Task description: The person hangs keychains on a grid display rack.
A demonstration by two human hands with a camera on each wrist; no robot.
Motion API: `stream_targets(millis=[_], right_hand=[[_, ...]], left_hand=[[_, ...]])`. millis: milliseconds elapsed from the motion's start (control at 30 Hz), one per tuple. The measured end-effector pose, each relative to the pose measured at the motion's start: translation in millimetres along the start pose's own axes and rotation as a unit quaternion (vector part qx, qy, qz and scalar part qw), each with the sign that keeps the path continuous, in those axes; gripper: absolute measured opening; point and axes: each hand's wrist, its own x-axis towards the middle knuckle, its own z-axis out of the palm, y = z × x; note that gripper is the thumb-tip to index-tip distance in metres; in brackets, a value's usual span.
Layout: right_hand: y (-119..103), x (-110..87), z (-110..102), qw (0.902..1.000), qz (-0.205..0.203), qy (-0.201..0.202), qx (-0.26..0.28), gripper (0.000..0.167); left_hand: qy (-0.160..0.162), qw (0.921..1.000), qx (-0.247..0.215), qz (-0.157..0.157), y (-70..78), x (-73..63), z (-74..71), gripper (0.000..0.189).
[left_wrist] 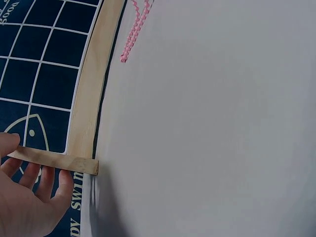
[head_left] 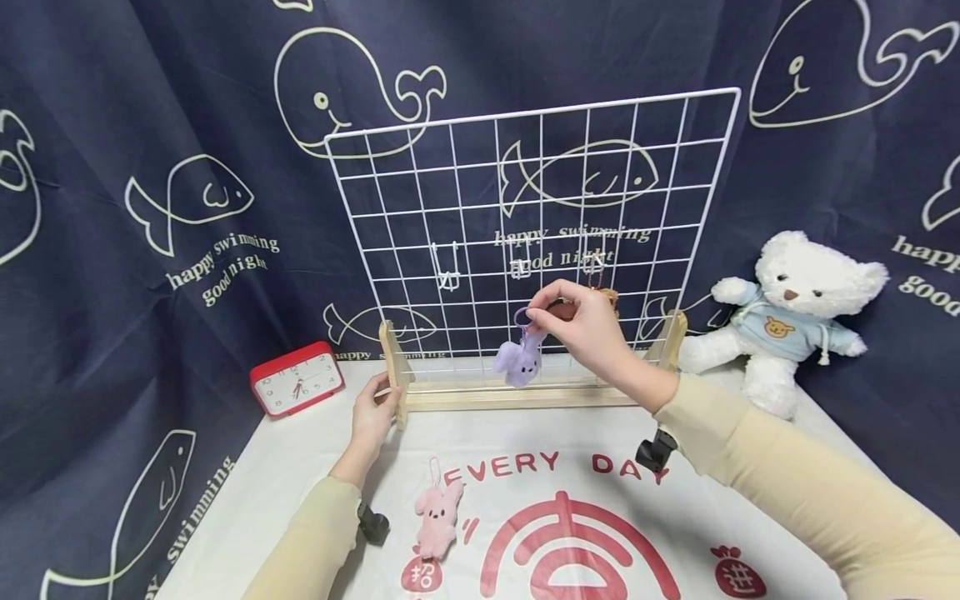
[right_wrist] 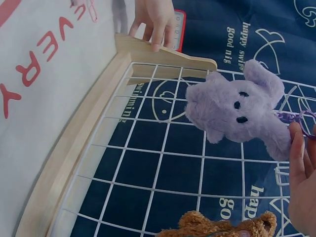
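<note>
My right hand [head_left: 588, 329] pinches the ring of a purple plush bunny keychain [head_left: 519, 363] in front of the white wire grid [head_left: 474, 196]. In the right wrist view the plush bunny [right_wrist: 237, 106] dangles from its purple cord beside the fingers. At the grid's left end, my left hand [head_left: 373, 414] grips the wooden stand [head_left: 397, 375], thumb on one side and fingers on the other. White hooks [head_left: 447, 279] are fixed along the grid. A brown plush keychain [right_wrist: 217, 226] hangs from the right one, partly hidden behind my right hand in the head view.
A pink plush bunny keychain [head_left: 437, 518] lies on the white printed cloth [head_left: 360, 567] near the left forearm. The red clock [head_left: 297, 379] stands to the left. On the right a white teddy bear [head_left: 795, 312] sits by the dark curtain [head_left: 187, 67].
</note>
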Motion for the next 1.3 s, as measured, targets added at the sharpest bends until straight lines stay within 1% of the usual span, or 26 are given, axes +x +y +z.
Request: stream_targets(millis=[200,300,400,567,700,833,933,1067,1200,1300], right_hand=[[-1,4.2,0,0.9998,-0.006,0.007,0.02,0.01],[-1,5.6,0,0.9996,-0.006,0.012,0.025,0.009],[-2,7.1,-1,0.9994,0.002,0.017,0.031,0.006],[-3,10.6,-3,0.9989,0.018,0.03,0.032,0.004],[-4,13.6,-3,0.9987,0.019,0.04,0.026,0.005],[-2,16.9,-2,0.9982,0.024,0.042,0.035,0.01],[-2,19.5,-1,0.9976,0.03,0.049,0.037,0.012],[-2,22.3,2,0.9964,0.034,0.064,0.044,0.011],[0,25.8,3,0.995,0.026,0.072,0.064,0.012],[-1,28.1,3,0.9948,0.018,0.074,0.067,0.011]], left_hand=[[0.001,1.0,0.001,-0.001,1.3,-0.4,-0.6,0.041],[-0.002,1.0,0.004,-0.006,2.3,-1.1,-0.8,0.042],[-0.002,0.9999,0.007,-0.009,2.9,-1.7,0.2,0.043],[-0.001,1.0,0.007,-0.002,2.4,-1.1,1.2,0.042],[0.001,1.0,0.005,0.005,1.4,-1.1,0.1,0.041],[0.006,0.9998,0.012,0.012,0.4,-1.7,-1.6,0.041],[0.003,0.9998,0.018,0.01,0.2,-0.9,-1.5,0.042],[-0.001,0.9996,0.028,0.008,-0.4,-0.7,-2.2,0.043],[0.001,0.9993,0.033,0.016,0.8,-0.8,-2.2,0.041],[0.003,0.9993,0.033,0.018,1.1,-1.1,-2.3,0.04]])
